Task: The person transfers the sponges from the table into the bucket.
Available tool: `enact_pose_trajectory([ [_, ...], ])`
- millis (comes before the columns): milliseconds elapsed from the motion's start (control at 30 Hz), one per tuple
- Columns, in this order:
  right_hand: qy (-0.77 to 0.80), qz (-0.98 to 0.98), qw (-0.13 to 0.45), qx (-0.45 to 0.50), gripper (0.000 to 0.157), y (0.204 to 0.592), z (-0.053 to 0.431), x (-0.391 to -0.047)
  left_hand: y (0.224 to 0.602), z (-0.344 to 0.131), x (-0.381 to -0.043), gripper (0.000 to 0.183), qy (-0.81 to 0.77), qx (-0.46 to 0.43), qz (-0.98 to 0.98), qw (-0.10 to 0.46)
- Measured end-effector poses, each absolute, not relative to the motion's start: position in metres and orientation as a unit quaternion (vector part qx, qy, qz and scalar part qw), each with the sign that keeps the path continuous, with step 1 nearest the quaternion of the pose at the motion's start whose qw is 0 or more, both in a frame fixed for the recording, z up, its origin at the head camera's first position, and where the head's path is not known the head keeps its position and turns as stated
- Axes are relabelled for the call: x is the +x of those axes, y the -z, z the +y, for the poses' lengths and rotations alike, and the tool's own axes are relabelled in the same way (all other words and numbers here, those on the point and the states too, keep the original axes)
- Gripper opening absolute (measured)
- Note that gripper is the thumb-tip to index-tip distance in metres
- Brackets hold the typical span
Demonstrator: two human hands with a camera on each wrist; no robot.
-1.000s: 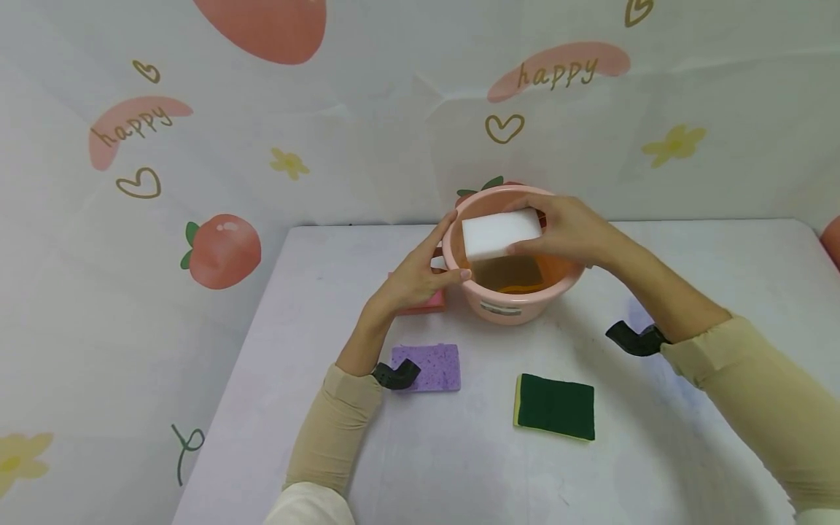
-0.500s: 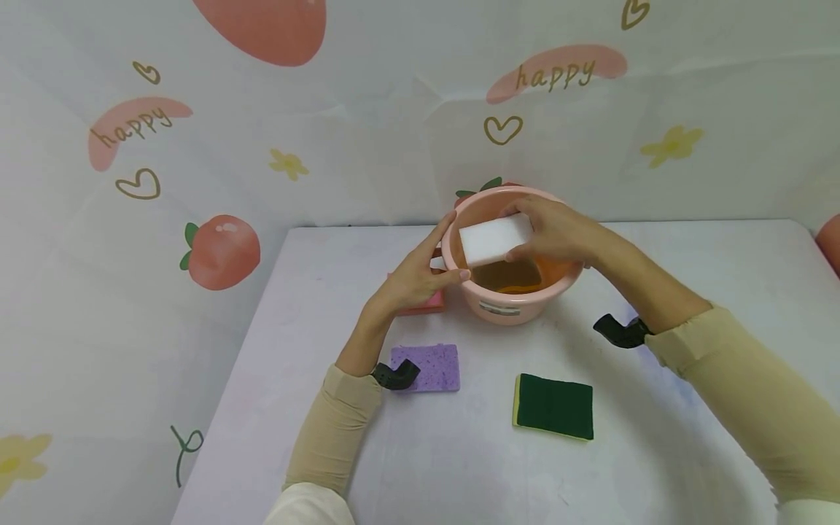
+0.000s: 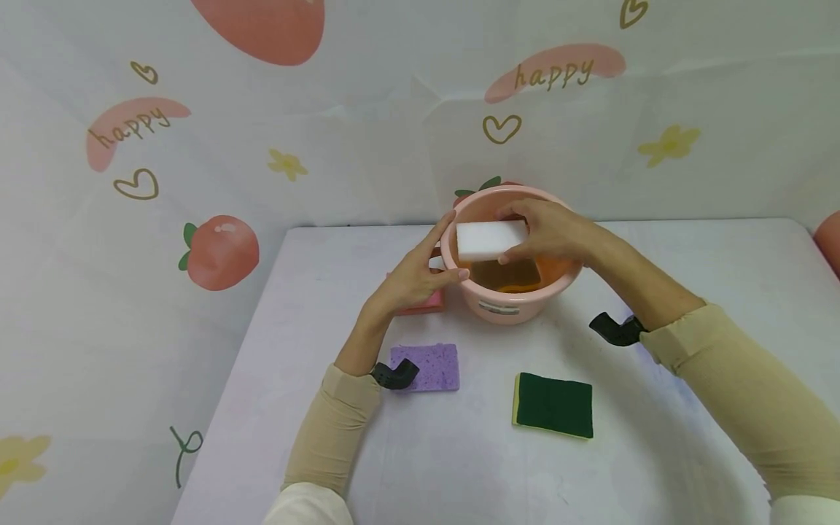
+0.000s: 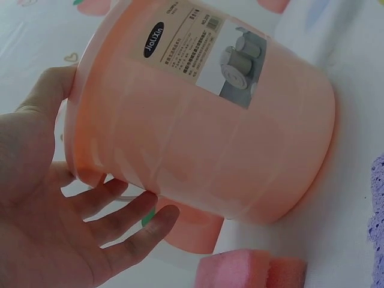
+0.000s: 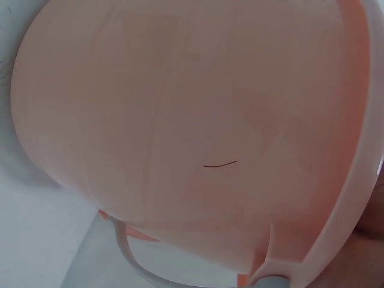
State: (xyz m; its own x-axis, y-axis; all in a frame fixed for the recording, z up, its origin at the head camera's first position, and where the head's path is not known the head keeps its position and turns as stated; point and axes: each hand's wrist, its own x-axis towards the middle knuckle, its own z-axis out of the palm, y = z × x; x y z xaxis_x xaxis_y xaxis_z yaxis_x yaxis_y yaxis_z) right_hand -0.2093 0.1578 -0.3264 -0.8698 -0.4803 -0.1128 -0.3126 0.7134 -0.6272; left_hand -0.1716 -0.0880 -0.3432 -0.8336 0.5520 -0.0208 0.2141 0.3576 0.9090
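Note:
My right hand pinches a white sponge between thumb and fingers, inside the mouth of a pink plastic bucket. Below the sponge, a brown patch with an orange edge shows in the bucket. My left hand grips the bucket's left rim, its thumb over the edge. In the left wrist view, the other fingers spread under the rim beside the handle, and a printed label shows on the wall. The right wrist view is filled by the bucket's outer wall; the sponge is hidden there.
A pink sponge lies left of the bucket, partly behind my left hand. Nearer is a purple sponge, overlapped by the left wrist's black mount. A green-and-yellow scouring sponge lies front right on the white table. A printed backdrop rises behind.
My right hand has moved slightly left and down with the white sponge, which tilted and then levelled out. The left hand and bucket have stayed in place.

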Motion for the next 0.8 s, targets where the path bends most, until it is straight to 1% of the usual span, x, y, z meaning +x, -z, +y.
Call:
enact_pose_trajectory([
  [300,0.333,0.904,0.146,-0.224,0.071,0.327,0.159,-0.207,0.337,-0.087,-0.169,0.087,-0.508,0.241,0.811,0.161],
  [467,0.383,0.886,0.125,-0.230,0.070,0.322,0.160,-0.202,0.335,-0.086,-0.168,0.087,-0.505,0.233,0.815,0.162],
  [633,0.395,0.880,0.101,-0.243,0.071,0.319,0.163,-0.196,0.334,-0.085,-0.168,0.087,-0.501,0.229,0.818,0.165],
  [800,0.394,0.886,0.096,-0.225,0.071,0.312,0.168,-0.187,0.334,-0.084,-0.168,0.087,-0.498,0.234,0.820,0.159],
])
